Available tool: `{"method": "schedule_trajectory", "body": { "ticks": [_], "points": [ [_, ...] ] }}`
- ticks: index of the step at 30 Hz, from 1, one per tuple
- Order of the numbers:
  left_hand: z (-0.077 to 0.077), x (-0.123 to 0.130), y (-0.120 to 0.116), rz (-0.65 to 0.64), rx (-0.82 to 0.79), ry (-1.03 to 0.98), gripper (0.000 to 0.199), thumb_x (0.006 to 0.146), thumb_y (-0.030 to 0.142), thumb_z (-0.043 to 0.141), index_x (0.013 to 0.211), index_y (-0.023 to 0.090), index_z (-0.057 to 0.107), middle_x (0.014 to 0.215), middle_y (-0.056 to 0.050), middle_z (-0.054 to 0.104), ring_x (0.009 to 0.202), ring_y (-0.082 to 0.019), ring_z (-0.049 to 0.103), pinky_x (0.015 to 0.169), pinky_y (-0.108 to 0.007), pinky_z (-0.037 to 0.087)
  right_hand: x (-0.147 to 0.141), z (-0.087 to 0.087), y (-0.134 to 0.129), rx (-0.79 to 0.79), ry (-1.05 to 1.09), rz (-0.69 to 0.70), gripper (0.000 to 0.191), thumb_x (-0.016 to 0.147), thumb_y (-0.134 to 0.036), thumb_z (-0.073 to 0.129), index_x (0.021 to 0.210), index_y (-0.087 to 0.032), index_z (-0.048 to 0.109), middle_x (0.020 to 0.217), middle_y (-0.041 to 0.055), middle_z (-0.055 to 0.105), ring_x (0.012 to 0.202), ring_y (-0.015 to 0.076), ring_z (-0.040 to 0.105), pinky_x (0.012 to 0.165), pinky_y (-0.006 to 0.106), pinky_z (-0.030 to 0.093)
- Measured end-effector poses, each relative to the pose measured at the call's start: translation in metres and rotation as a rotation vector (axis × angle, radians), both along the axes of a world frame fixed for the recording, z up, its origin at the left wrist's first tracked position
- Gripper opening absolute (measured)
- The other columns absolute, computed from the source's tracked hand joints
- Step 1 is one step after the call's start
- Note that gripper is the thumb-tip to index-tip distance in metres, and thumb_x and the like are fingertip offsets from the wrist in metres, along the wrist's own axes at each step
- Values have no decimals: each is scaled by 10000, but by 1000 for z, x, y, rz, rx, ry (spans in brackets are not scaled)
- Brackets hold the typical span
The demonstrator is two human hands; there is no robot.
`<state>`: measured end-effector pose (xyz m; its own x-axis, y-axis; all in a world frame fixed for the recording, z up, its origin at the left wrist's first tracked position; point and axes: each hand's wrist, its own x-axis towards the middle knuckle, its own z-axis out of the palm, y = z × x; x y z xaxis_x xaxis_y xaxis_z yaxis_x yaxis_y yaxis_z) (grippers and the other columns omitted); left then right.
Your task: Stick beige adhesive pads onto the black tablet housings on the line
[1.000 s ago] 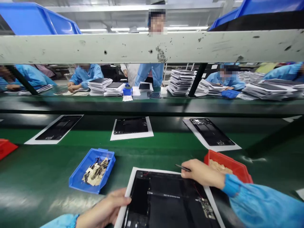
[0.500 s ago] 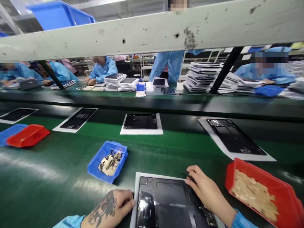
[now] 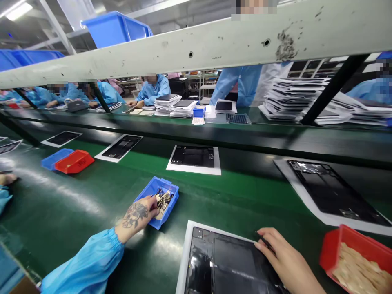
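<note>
Blue bin (image 3: 173,200) beneath your left fingers (image 3: 152,203), grip unclear; tablet (image 3: 232,261) beneath your right fingers (image 3: 273,233), which pinch a black tool (image 3: 266,242).

left hand (image 3: 136,215): relocated from left edge of white sheet (image 3: 188,239) to blue parts bin (image 3: 172,202), fingers now among the small strips (image 3: 164,200) inside. view: swung leftward. co-worker's hand (image 3: 7,178): 1, newly visible at far left edge.

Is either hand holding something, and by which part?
The right hand holds a thin dark tool behind its protruding tip. Whether the left hand, in the near blue bin, grips anything cannot be told.
</note>
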<state>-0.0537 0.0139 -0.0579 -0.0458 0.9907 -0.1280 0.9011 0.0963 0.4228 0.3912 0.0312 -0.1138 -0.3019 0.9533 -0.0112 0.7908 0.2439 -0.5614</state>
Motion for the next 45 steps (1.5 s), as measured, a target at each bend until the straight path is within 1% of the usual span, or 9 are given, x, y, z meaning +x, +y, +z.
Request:
{"method": "schedule_trajectory", "body": {
  "ticks": [6, 10, 16, 22, 27, 32, 35, 40, 45],
  "points": [
    [-5, -2, -1, 22, -16, -40, 85, 777, 121, 524, 816, 187, 486, 758, 19, 558, 699, -155, 535, 616, -239, 356, 0, 0, 0, -21, 14, -15, 403, 894, -574, 344, 886, -245, 577, 1134, 36, 536, 878, 207, 618, 704, 316, 516],
    [-1, -7, 1, 11, 26, -27, 35, 830, 174, 472, 819, 189, 501, 784, 3, 560, 732, -168, 536, 651, -256, 363, 1, -1, 0, -15, 13, -19, 409, 891, -580, 345, 890, -244, 579, 1131, 37, 541, 864, 206, 620, 703, 319, 515],
    [6, -10, 4, 8, 41, 15, 225, 870, 323, 461, 701, 182, 507, 797, -20, 541, 732, -178, 520, 654, -274, 351, -1, 4, 0, -4, 3, -12, 384, 894, -557, 352, 896, -246, 577, 1108, 28, 552, 801, 191, 630, 659, 308, 522],
    [7, -13, 8, 82, -11, -5, 278, 885, 401, 468, 714, 186, 510, 625, 21, 536, 590, -155, 514, 550, -243, 325, -4, 5, -1, 65, 3, -7, 349, 904, -527, 368, 888, -250, 581, 1073, 15, 570, 770, 188, 638, 629, 293, 525],
    [6, -18, 10, 48, -24, -33, 191, 863, 309, 476, 852, 191, 625, 801, -7, 618, 724, -169, 577, 624, -234, 391, -3, 3, -1, 72, -3, 0, 347, 913, -520, 362, 900, -250, 580, 1087, 11, 567, 797, 186, 637, 645, 290, 525],
    [11, -21, 5, 85, -51, 25, 297, 852, 232, 453, 1095, 186, 617, 866, -40, 645, 727, -185, 606, 632, -248, 417, -3, 5, -2, 39, -10, -12, 370, 911, -540, 339, 912, -252, 570, 1092, 16, 557, 809, 191, 631, 654, 302, 518],
    [17, -22, 2, 103, -36, 88, 294, 865, 265, 474, 1121, 197, 599, 851, -41, 649, 768, -205, 616, 657, -262, 416, -3, 5, -2, 21, -4, -11, 375, 913, -547, 331, 914, -254, 564, 1104, 15, 548, 830, 192, 626, 664, 301, 513],
    [19, -23, 3, 95, 29, 157, 278, 892, 239, 417, 1075, 166, 613, 1055, -85, 640, 961, -223, 600, 805, -279, 425, -2, 3, -3, 16, -8, -5, 355, 929, -530, 327, 922, -252, 548, 1117, 15, 537, 846, 189, 615, 681, 298, 503],
    [18, -24, 3, 67, 33, 150, 318, 883, 175, 370, 1045, 178, 644, 1019, -57, 659, 887, -186, 622, 767, -253, 448, 0, -1, -3, 23, -8, 4, 353, 935, -524, 327, 948, -248, 546, 1114, 20, 540, 834, 183, 619, 668, 281, 499]
  ]
}}
